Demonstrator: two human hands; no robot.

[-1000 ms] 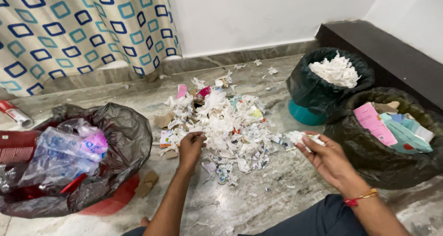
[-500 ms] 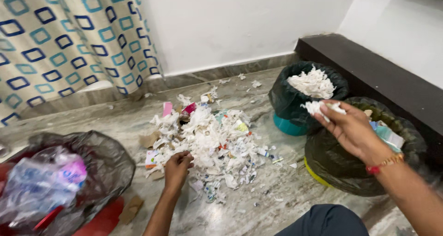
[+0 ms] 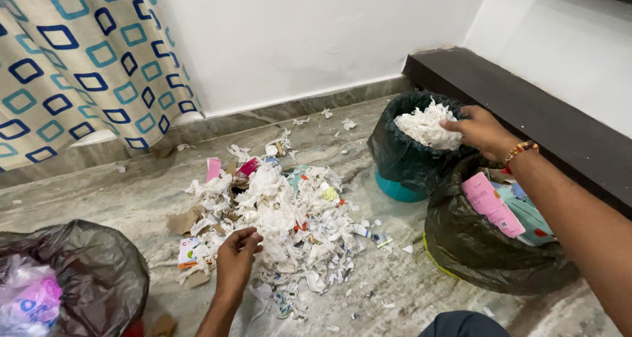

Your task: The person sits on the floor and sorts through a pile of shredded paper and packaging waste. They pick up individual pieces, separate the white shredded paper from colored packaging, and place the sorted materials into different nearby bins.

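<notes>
A heap of torn white paper and small coloured scraps (image 3: 283,218) lies on the marble floor. My left hand (image 3: 234,264) rests on the heap's near edge with its fingers curled on the scraps. My right hand (image 3: 480,129) reaches over the far bin lined with a black bag (image 3: 395,156), pressed onto the white paper shreds (image 3: 424,126) that fill it. Whether the fingers still grip any paper is hidden.
A second black-bagged bin (image 3: 474,245) at near right holds pink and teal cartons (image 3: 494,205). A black bag with clear plastic wrappers (image 3: 59,291) sits at near left. A patterned curtain (image 3: 72,60) hangs at the back left, and a dark ledge (image 3: 526,106) runs along the right wall.
My right hand carried a wad of white paper from beside the heap up and over to the far bin. The view has swung right; my left hand stayed on the heap.
</notes>
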